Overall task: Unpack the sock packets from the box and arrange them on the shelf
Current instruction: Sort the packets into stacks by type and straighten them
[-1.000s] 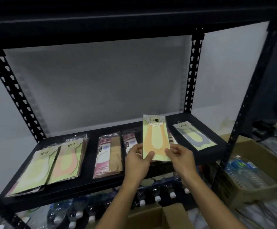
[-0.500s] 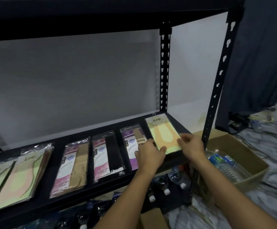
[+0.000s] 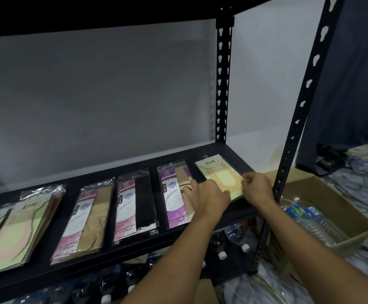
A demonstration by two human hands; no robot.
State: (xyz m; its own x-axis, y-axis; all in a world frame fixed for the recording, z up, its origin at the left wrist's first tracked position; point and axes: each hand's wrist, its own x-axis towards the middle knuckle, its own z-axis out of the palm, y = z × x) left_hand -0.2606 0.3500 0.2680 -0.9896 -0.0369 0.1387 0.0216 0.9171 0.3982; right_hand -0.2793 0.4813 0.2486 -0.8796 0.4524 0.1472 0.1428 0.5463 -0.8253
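At the right end of the black metal shelf (image 3: 134, 255), both hands, left (image 3: 209, 199) and right (image 3: 258, 188), pinch a flat, glossy yellow-green sock packet (image 3: 219, 174) lying beside crinkly plastic packets.

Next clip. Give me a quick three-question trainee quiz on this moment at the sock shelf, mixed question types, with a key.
1. True or false: the yellow-green sock packet lies at the right end of the shelf.
2. Multiple choice: what fills the cardboard box on the floor to the right of the rack? A) sock packets B) water bottles C) nothing
3. Short answer: which hand touches the right edge of the yellow-green sock packet?

Key
1. True; both hands are on it.
2. B, water bottles.
3. The right hand; the left hand lies over its left side and the neighbouring purple packet.
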